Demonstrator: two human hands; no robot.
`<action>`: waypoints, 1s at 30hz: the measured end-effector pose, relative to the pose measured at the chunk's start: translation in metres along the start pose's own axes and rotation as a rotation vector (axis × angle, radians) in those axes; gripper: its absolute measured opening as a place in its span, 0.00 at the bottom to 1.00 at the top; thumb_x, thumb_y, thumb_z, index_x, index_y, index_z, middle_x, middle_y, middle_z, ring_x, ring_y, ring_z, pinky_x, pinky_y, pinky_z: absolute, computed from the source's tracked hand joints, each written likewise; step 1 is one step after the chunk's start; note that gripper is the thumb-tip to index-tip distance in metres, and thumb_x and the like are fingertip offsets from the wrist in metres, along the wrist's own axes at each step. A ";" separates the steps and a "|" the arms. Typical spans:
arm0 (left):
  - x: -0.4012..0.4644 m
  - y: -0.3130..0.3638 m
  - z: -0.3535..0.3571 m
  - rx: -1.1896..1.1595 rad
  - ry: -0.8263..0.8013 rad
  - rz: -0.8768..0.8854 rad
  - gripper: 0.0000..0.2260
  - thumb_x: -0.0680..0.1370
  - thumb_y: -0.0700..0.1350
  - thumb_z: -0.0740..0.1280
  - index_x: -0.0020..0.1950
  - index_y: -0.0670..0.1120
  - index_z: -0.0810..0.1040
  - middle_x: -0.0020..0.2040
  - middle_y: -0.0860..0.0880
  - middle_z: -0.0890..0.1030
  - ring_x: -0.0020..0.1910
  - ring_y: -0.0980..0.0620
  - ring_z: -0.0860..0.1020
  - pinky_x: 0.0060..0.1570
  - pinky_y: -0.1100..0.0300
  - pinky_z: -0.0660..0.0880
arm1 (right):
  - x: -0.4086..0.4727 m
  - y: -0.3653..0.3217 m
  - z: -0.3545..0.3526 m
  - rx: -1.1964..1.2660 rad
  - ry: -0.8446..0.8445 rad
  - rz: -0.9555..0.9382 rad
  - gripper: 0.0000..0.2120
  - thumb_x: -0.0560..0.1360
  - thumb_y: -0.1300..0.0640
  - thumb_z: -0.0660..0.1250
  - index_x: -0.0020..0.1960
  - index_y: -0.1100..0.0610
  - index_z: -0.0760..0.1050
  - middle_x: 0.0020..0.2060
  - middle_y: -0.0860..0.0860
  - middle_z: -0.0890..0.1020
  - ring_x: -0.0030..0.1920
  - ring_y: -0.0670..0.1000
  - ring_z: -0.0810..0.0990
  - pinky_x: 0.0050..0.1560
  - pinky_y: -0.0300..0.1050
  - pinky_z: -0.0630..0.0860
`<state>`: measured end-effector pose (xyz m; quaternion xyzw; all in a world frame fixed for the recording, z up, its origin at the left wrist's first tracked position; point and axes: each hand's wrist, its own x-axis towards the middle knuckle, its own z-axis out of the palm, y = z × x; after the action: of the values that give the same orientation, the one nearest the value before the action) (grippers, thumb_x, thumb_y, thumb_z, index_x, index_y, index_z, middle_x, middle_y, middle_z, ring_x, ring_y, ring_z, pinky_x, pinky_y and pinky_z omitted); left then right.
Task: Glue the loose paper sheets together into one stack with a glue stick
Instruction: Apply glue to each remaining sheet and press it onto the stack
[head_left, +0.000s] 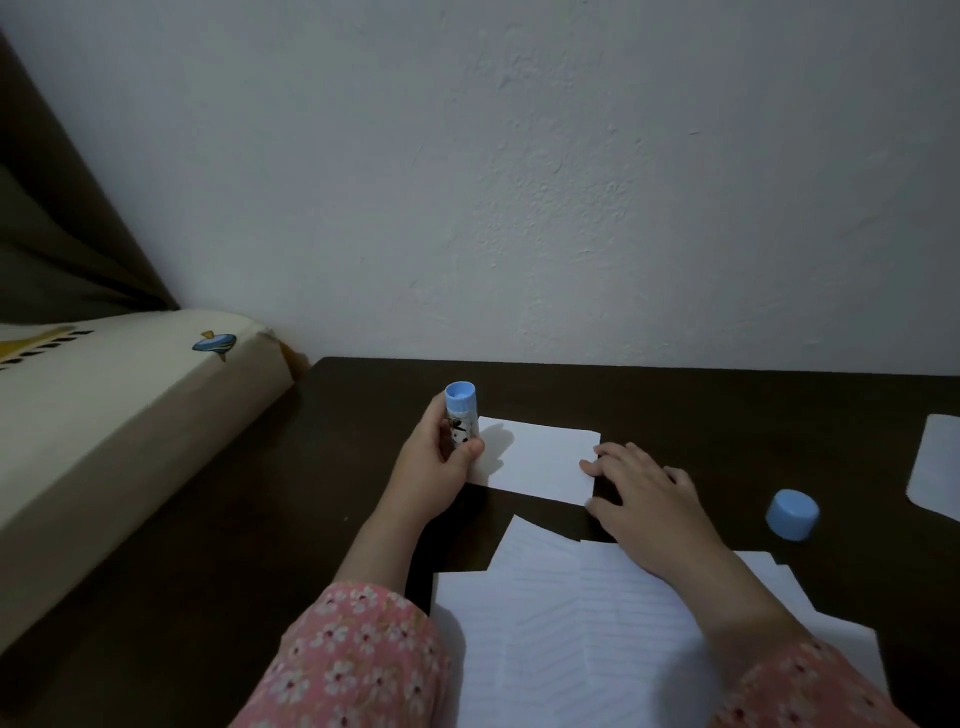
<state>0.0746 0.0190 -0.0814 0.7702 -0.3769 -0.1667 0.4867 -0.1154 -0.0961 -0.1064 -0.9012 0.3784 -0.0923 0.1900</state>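
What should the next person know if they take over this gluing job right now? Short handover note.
Left hand: holds the glue stick upright, uncapped, at the left edge of the small sheet.
Right hand: open, fingers flat, pressing that sheet's right edge on the table.
Cap: lies on the table, right of the hands.
More sheets: a lined pile at the near edge, one sheet far right.
Done: stick opened, one sheet laid out; whether it has glue on it cannot be told.
Left: glue and stack the remaining sheets, recap.
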 end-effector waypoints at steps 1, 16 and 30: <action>-0.001 -0.002 0.001 -0.056 0.052 -0.026 0.27 0.78 0.43 0.66 0.75 0.55 0.60 0.67 0.52 0.71 0.67 0.51 0.69 0.62 0.54 0.68 | 0.000 0.000 0.000 -0.001 0.002 0.001 0.21 0.80 0.49 0.55 0.73 0.42 0.61 0.76 0.40 0.55 0.77 0.44 0.46 0.74 0.50 0.47; 0.002 0.039 0.039 -0.363 0.105 -0.078 0.31 0.77 0.44 0.68 0.74 0.51 0.54 0.60 0.52 0.72 0.60 0.54 0.72 0.57 0.58 0.71 | -0.001 0.003 -0.002 0.107 0.043 -0.012 0.18 0.79 0.43 0.58 0.67 0.44 0.68 0.75 0.41 0.58 0.76 0.44 0.49 0.73 0.50 0.48; 0.034 0.052 0.095 0.167 -0.077 0.231 0.16 0.76 0.39 0.67 0.57 0.52 0.64 0.54 0.48 0.78 0.53 0.51 0.77 0.51 0.54 0.76 | -0.002 0.003 -0.002 0.106 0.070 -0.047 0.14 0.79 0.44 0.58 0.64 0.45 0.68 0.75 0.43 0.60 0.77 0.46 0.48 0.74 0.50 0.47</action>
<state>0.0163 -0.0783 -0.0769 0.7525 -0.4940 -0.1071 0.4222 -0.1193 -0.0969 -0.1060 -0.8948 0.3580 -0.1483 0.2219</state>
